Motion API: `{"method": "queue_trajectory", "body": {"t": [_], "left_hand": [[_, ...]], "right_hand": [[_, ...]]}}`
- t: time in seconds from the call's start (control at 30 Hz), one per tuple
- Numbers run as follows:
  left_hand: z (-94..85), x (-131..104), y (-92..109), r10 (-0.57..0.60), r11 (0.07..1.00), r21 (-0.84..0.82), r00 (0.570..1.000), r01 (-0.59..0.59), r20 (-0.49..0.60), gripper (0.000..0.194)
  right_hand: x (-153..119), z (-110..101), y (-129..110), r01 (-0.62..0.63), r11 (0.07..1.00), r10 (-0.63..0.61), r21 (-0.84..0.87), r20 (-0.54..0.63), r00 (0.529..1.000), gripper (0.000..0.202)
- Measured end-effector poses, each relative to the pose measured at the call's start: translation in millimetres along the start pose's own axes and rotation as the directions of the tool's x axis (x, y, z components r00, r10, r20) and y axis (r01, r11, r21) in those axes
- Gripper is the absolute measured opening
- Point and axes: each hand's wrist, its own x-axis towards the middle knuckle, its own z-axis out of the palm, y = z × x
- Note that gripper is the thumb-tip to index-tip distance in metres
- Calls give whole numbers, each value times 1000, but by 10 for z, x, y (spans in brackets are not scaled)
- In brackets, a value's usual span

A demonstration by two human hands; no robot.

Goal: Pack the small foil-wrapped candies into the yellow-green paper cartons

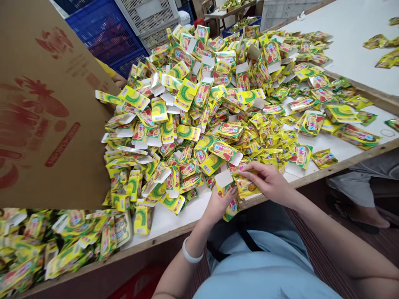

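Near the table's front edge, my left hand [218,204] is wrapped round a small yellow-green box [230,207] whose white flap stands open at the top. Just right of it, my right hand [267,181] pinches a shiny yellow packet [245,185] by its upper edge, close beside the box. A large heap of similar boxes [187,93] lies behind both hands. Loose yellow packets [258,139] lie within the heap, just beyond my right hand.
A tall brown carton [52,124] stands at the left, with more boxes [75,232] in front of it. Blue crates [106,33] and grey crates [149,16] are stacked behind. The white table [346,33] has a raised wooden strip. Another person's leg [358,189] shows at the right.
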Motion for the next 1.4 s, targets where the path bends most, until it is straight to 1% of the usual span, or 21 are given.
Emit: {"method": "queue_trajectory", "body": {"t": [0.07,0.13,0.2,0.27,0.33,0.37,0.43,0.5,0.57,0.67,0.73,0.8,0.87,0.93,1.0,1.07,1.13,1.2,1.27,1.33,1.4], "left_hand": [[15,18,0,-3,999,46,995,7,-102,63],[8,36,-8,-12,997,71,991,21,-133,62],[-20,45,-37,-10,997,78,989,22,-150,58],[-63,45,-80,5,996,93,988,9,-153,54],[-109,36,-115,30,994,108,992,-17,-124,51],[-127,29,-123,36,994,108,995,-26,-91,51],[-143,6,-109,16,996,85,1000,-15,-14,51],[-124,-22,-62,-31,998,56,998,27,57,53],[-83,-52,-7,-77,997,35,990,74,116,52],[-39,-88,47,-121,993,25,977,118,174,47],[-39,-104,54,-106,994,26,977,103,184,47],[-50,-116,40,-52,998,45,982,44,183,58],[-53,-129,10,-22,997,78,984,8,178,80],[-39,-146,-27,-52,993,114,981,31,185,97],[-21,-163,-61,-84,987,153,977,54,198,104],[-17,-176,-83,-59,980,198,978,19,199,105],[-39,-186,-89,-9,969,242,980,-41,200,104],[-78,-203,-86,-2,964,259,975,-57,223,105],[-115,-230,-84,-66,968,250,963,-2,261,109],[-133,-261,-88,-153,967,240,941,81,300,113],[-131,-288,-98,-205,962,240,923,129,327,116]], "right_hand": [[-11,71,11,66,992,-61,-106,48,997,21],[-49,128,43,41,999,-40,-36,25,999,22],[-95,159,82,-62,988,55,140,55,997,33],[-131,151,114,-195,941,152,278,170,974,42],[-150,106,127,-275,907,197,319,254,947,38],[-151,76,124,-275,906,201,321,245,948,35],[-137,18,103,-203,922,168,329,133,977,30],[-103,-8,65,-87,938,90,335,7,996,26],[-61,8,16,11,954,-6,300,-19,1000,23],[-13,65,-65,163,984,-170,74,94,981,18],[-10,76,-109,284,952,-258,-113,201,945,17],[-30,54,-140,364,902,-285,-231,315,905,19],[-60,17,-161,370,877,-224,-306,422,879,20],[-82,-8,-188,330,869,-117,-369,496,861,19],[-82,-13,-237,291,854,-21,-431,530,848,18],[-59,-12,-308,283,830,26,-480,541,841,17],[-28,-27,-377,304,837,10,-455,569,823,18],[-11,-57,-400,313,876,-50,-368,576,816,23],[-30,-84,-353,324,896,-125,-305,524,842,19],[-89,-91,-259,363,879,-183,-310,483,856,10],[-166,-84,-174,423,848,-219,-319,515,829,21]]}}
